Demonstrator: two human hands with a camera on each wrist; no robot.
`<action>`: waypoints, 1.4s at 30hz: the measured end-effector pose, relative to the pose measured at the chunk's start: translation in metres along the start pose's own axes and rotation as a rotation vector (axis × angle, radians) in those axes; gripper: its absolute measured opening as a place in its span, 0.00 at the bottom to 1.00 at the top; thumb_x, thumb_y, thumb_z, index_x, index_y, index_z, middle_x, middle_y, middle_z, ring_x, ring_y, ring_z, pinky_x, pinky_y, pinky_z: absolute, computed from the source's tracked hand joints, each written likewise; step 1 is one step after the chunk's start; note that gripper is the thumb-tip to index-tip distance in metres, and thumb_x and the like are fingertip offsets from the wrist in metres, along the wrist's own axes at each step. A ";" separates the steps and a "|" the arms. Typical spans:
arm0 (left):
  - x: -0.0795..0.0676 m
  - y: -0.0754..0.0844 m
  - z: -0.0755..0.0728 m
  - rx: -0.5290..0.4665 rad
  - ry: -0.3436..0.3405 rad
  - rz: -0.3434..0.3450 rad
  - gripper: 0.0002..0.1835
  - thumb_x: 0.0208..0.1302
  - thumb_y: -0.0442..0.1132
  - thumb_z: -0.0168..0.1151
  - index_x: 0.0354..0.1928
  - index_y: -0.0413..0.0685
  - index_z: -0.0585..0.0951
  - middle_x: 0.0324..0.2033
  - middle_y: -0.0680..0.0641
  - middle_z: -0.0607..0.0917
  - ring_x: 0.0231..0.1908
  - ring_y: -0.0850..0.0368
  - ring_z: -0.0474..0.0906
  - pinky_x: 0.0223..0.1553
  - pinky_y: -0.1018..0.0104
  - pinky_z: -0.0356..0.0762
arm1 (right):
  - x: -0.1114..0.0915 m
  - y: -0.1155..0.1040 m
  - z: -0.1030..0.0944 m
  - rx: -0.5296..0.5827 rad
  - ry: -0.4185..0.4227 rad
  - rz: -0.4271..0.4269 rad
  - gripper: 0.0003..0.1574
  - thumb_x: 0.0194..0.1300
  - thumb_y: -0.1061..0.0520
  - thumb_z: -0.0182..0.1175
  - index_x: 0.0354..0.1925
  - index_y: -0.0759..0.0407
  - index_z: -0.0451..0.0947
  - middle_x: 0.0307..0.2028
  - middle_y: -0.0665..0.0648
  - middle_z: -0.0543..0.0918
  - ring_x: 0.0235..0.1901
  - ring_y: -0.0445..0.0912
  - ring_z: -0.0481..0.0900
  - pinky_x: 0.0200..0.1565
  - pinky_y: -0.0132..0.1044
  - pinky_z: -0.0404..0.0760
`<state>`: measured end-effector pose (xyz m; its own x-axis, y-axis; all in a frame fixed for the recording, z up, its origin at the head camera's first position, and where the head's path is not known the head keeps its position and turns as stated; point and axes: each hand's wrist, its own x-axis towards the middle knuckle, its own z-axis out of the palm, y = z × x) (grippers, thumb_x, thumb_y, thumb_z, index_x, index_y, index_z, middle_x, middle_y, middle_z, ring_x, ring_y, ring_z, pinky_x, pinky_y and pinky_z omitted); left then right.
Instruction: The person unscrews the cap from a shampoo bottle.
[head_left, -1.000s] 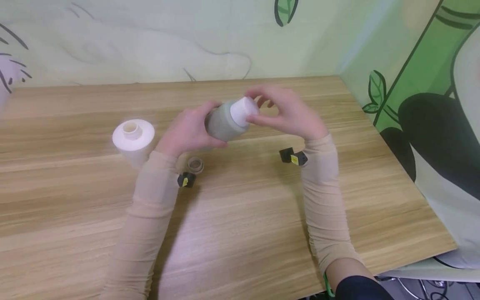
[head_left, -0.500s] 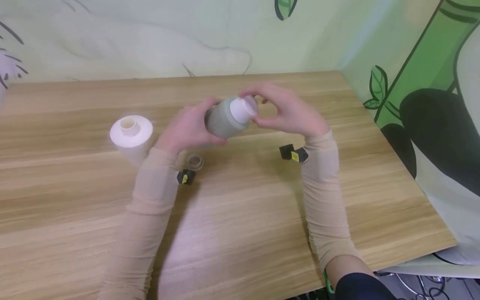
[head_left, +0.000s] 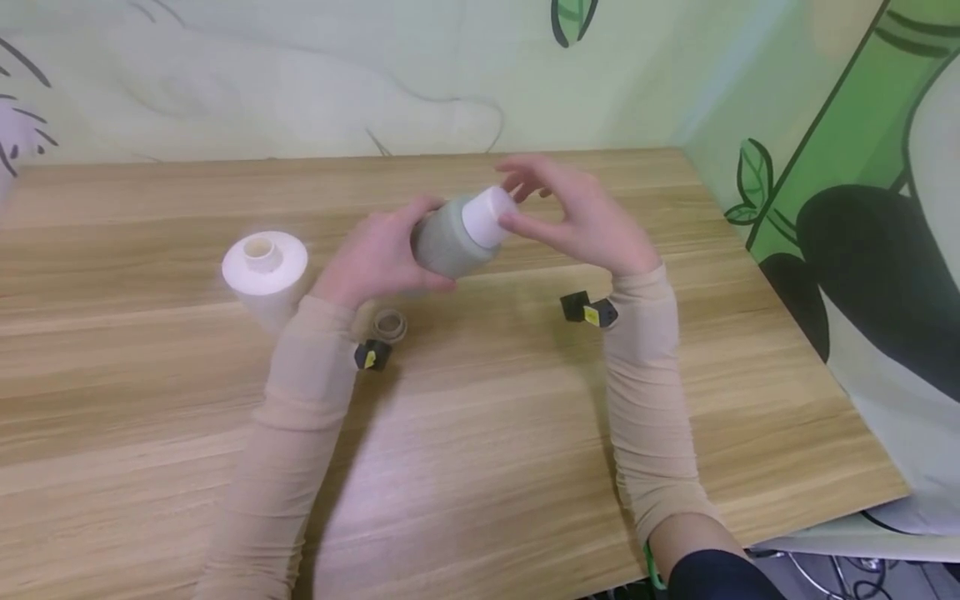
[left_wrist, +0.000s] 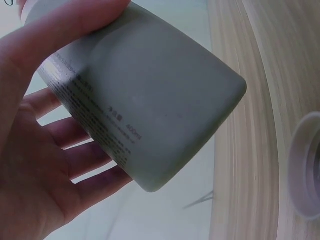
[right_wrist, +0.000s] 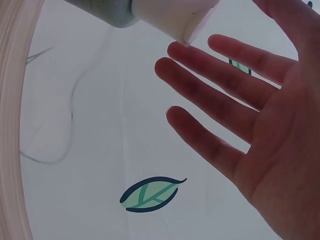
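My left hand [head_left: 375,258] grips a grey-green bottle [head_left: 450,242] round its body, holding it tilted above the table. In the left wrist view, the bottle [left_wrist: 165,95] shows small dark print and "400ml", with the thumb across one side and fingers behind. Its white cap [head_left: 483,218] points up and right. My right hand [head_left: 581,212] is at the cap, thumb beside it and the other fingers spread away. In the right wrist view, those fingers are extended near the cap [right_wrist: 172,17]; whether the thumb touches it is unclear.
A white tapered object [head_left: 285,267] with a pale open neck stands left of my left forearm. A small brownish ring-shaped object [head_left: 390,326] lies near the left wrist, partly behind it. The wooden table [head_left: 480,467] ends at a wall behind and an edge at right.
My right fingers closed round the cap half a second ago, then spread off it again. The bottle has stayed nearly in place in my left hand.
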<state>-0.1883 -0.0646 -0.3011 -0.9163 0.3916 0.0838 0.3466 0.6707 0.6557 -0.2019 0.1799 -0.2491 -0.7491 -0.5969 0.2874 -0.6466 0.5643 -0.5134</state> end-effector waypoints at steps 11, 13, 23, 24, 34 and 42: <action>0.000 -0.002 -0.001 0.002 -0.002 -0.006 0.47 0.39 0.46 0.79 0.65 0.54 0.69 0.56 0.43 0.81 0.53 0.45 0.78 0.56 0.47 0.74 | 0.002 0.002 0.004 0.008 0.004 -0.062 0.25 0.62 0.55 0.65 0.56 0.60 0.76 0.50 0.56 0.83 0.46 0.46 0.79 0.54 0.40 0.76; 0.001 -0.002 -0.001 0.003 -0.002 -0.004 0.47 0.39 0.46 0.79 0.65 0.54 0.69 0.56 0.42 0.81 0.53 0.45 0.78 0.56 0.47 0.74 | 0.002 0.003 0.003 0.013 0.000 -0.077 0.25 0.61 0.56 0.65 0.56 0.61 0.76 0.51 0.56 0.83 0.47 0.46 0.79 0.54 0.41 0.76; 0.002 -0.002 -0.001 0.010 -0.002 0.009 0.47 0.38 0.46 0.80 0.65 0.52 0.69 0.57 0.42 0.81 0.53 0.45 0.78 0.57 0.47 0.74 | -0.001 0.003 0.002 0.056 -0.033 -0.201 0.31 0.56 0.67 0.65 0.59 0.64 0.74 0.56 0.59 0.81 0.56 0.49 0.76 0.61 0.43 0.73; 0.002 -0.003 -0.001 0.008 -0.004 0.008 0.47 0.38 0.46 0.80 0.65 0.52 0.69 0.57 0.42 0.80 0.53 0.45 0.77 0.57 0.47 0.74 | -0.001 0.004 0.002 0.055 -0.036 -0.211 0.31 0.56 0.68 0.65 0.59 0.64 0.73 0.56 0.60 0.80 0.56 0.49 0.76 0.61 0.43 0.73; 0.001 -0.003 -0.002 -0.006 -0.016 -0.008 0.47 0.39 0.45 0.79 0.65 0.53 0.69 0.57 0.42 0.80 0.53 0.46 0.77 0.57 0.47 0.74 | 0.000 0.001 0.003 0.010 -0.033 -0.085 0.30 0.65 0.55 0.62 0.63 0.59 0.70 0.59 0.56 0.78 0.58 0.48 0.75 0.62 0.46 0.72; 0.001 -0.004 -0.001 -0.016 -0.014 -0.003 0.46 0.39 0.45 0.79 0.65 0.55 0.69 0.57 0.43 0.80 0.53 0.46 0.77 0.56 0.47 0.74 | 0.001 0.001 0.003 -0.018 -0.029 0.010 0.26 0.66 0.50 0.61 0.60 0.57 0.73 0.54 0.55 0.82 0.51 0.46 0.78 0.56 0.43 0.75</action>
<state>-0.1909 -0.0677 -0.3030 -0.9145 0.3982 0.0711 0.3402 0.6621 0.6677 -0.2029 0.1775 -0.2517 -0.7515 -0.6072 0.2582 -0.6414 0.5806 -0.5015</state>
